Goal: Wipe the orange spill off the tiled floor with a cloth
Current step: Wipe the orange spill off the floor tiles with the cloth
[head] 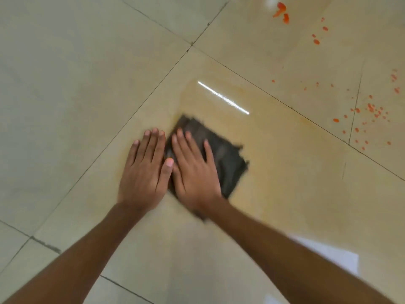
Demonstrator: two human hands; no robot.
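Observation:
A dark folded cloth (pixel 228 159) lies flat on the beige tiled floor (pixel 65 84). My right hand (pixel 195 170) presses down on its left half, palm flat and fingers spread. Just left of the cloth, my left hand (pixel 143 170) rests flat on the tile, its thumb touching the cloth's edge. A pale orange wet smear (pixel 274 150) covers the tile around and beyond the cloth. Orange spill drops (pixel 370 108) speckle the tiles at the right, and larger orange blobs (pixel 281 9) sit at the top right. The cloth's edges look blurred.
Dark grout lines (pixel 153 91) cross the floor diagonally. A bright strip of reflected light (pixel 223 98) lies just beyond the cloth. A white reflection patch (pixel 328 255) shows behind my right forearm.

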